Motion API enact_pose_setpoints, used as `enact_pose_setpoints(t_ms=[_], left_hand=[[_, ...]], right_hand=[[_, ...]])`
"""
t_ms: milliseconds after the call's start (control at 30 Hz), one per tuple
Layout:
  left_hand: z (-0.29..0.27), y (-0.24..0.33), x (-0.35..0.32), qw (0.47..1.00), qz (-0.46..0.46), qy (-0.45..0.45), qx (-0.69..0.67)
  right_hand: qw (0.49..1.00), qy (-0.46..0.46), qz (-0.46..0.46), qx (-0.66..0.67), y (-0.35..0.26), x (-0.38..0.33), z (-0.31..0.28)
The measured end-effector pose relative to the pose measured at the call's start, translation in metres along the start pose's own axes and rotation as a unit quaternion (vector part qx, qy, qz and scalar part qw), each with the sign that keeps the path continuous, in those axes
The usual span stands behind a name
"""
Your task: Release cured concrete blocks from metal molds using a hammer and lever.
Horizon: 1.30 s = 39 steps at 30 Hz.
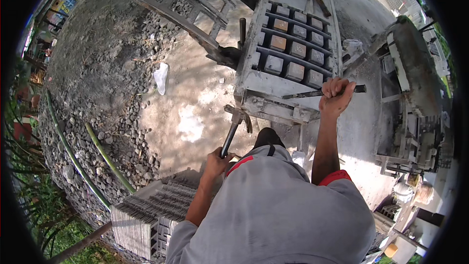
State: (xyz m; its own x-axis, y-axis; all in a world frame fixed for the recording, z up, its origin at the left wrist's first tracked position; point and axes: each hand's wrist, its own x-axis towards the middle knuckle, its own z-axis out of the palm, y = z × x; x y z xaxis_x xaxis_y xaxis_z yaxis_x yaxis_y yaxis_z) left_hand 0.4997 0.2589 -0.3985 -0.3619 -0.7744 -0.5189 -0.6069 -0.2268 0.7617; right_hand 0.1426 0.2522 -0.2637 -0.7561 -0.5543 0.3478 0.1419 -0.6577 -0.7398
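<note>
Reference is the block mold. Left hand grips the hammer by its handle, head near mold's near-left corner. Right hand clenched round dark rod at near-right corner. White scrap left of mold.

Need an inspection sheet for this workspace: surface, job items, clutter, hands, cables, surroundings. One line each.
Surface: grey framed bench, roughened, with dark bars running across its opening.
Job items: hammer; slim dark tool near the bench's near end; square blocks in rows between the bars, mostly grey, a few tan.
Clutter: crumpled white item on the ground.
Left hand: closed on the hammer's handle, head up.
Right hand: closed around the slim tool.
Cables: nothing seen.
Surroundings: loose gravel, stacked grey panels, greenery.
</note>
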Motion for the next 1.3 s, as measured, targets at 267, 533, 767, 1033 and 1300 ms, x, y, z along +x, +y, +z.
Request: enact_pose_setpoints(t_ms=[267, 533, 767, 1033, 1300], left_hand=[[0.05, 0.098, 0.052, 0.983, 0.12, 0.061, -0.128], [0.164, 0.212, 0.139, 0.982, 0.031, 0.037, -0.184], [0.182, 0.311, 0.183, 0.913, 0.293, 0.079, -0.273], [0.224, 0.276, 0.23, 0.972, 0.135, 0.075, -0.177], [0.222, 0.291, 0.254, 0.977, -0.088, 0.095, -0.171]], right_hand=[[0.996, -0.021, -0.034, 0.08, 0.012, 0.081, -0.058], [0.996, -0.025, -0.086, 0.001, 0.021, 0.198, -0.182], [0.99, -0.135, 0.029, 0.029, 0.041, 0.262, -0.196], [0.984, -0.158, 0.05, 0.068, 0.055, 0.305, -0.209], [0.987, -0.096, 0.098, 0.088, 0.089, 0.327, -0.238]])
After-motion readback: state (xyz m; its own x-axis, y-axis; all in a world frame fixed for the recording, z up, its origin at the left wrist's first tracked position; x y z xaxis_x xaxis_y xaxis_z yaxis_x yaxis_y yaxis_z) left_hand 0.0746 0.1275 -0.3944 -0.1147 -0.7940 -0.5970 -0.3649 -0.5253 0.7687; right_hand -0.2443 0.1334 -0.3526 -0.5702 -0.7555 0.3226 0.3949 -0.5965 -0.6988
